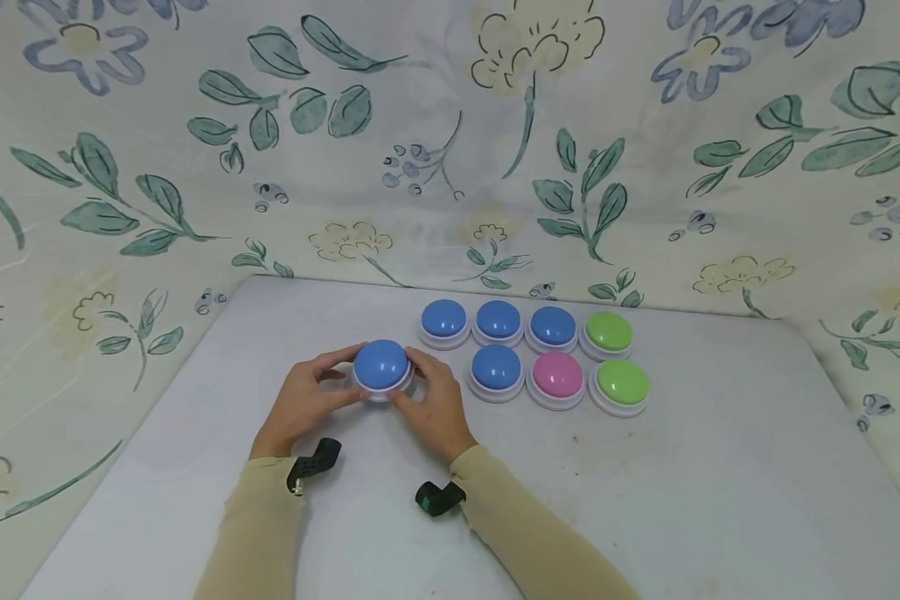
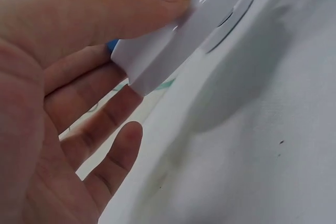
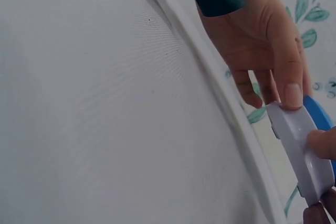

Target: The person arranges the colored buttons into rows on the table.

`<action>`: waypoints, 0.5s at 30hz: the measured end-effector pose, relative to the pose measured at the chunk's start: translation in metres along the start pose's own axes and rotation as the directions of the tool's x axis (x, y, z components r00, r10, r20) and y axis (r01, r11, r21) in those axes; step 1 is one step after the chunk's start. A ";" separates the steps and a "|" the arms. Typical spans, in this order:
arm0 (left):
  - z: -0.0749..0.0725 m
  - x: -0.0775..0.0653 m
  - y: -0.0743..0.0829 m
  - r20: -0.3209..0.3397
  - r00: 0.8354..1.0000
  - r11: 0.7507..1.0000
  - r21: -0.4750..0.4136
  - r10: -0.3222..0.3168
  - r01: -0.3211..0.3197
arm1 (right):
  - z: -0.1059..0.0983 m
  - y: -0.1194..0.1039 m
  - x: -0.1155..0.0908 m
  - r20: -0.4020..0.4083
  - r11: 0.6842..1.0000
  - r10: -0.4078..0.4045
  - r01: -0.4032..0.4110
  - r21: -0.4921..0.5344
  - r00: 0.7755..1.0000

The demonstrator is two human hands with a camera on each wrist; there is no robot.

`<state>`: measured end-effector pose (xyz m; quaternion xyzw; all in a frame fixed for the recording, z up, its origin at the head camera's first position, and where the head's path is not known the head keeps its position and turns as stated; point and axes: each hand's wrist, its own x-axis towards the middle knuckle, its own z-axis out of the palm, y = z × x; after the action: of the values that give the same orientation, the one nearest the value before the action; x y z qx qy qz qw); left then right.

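Observation:
A round push button with a blue dome and a white base is held between both hands, left of the other buttons. My left hand pinches its left side, thumb at the front of the base and fingers farther back. On the opposite side my right hand pinches the base, thumb in front. Both wrist views show the white base raised off the tabletop, dome facing away from the table. The left hand's ring and little fingers are loose below the base.
To the right, similar buttons stand in two rows. Three blue ones and a green one form the back row; blue, pink and green form the front. A floral cloth rises behind the white table.

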<state>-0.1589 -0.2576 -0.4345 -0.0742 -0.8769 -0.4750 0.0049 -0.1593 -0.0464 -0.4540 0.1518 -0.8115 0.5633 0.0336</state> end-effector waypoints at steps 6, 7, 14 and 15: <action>0.005 0.001 0.000 -0.022 0.999 0.999 -0.008 0.031 -0.031 | 0.000 0.000 0.000 -0.018 1.000 -0.003 0.003 0.000 1.000; 0.006 0.001 0.000 -0.027 0.999 0.999 -0.008 0.036 -0.036 | 0.000 0.000 0.000 -0.020 1.000 0.000 0.000 -0.001 1.000; 0.015 0.006 0.001 -0.083 0.994 0.997 0.010 0.076 -0.076 | -0.002 0.000 -0.002 -0.063 0.999 -0.030 0.029 -0.016 0.998; 0.017 0.006 0.000 -0.092 0.992 0.996 0.015 0.085 -0.084 | -0.002 -0.001 -0.002 -0.071 0.999 -0.036 0.035 -0.024 0.997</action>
<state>-0.1639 -0.2430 -0.4429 -0.0889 -0.8744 -0.4725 0.0661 -0.1575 -0.0442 -0.4531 0.1456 -0.8133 0.5584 0.0743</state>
